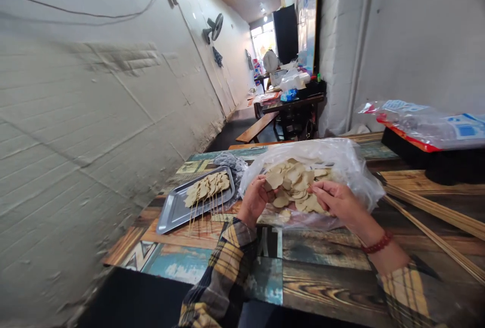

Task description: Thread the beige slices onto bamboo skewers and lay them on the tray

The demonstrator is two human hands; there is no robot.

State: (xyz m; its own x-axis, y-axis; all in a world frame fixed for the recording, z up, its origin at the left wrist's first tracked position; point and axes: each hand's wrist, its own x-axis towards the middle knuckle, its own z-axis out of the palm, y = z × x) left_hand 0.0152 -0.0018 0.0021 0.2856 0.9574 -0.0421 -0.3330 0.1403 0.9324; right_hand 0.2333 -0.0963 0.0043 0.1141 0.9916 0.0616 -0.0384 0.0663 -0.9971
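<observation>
A clear plastic bag (352, 164) lies open on the table, full of pale round food slices (295, 189). My left hand (255, 197) is at the bag's near left edge, fingers pinched round a slice. My right hand (335, 199) rests at the near right of the heap, fingers curled against the slices; a red bead bracelet sits on that wrist. A metal tray (172, 214) to the left holds several skewers of slices (206, 189), sticks pointing toward me.
The table (322, 272) has a patchwork wooden top beside a white brick wall on the left. Long bamboo skewers (435, 227) lie at the right. A dark box with plastic packets (428, 131) stands far right. Another table and bench stand farther back.
</observation>
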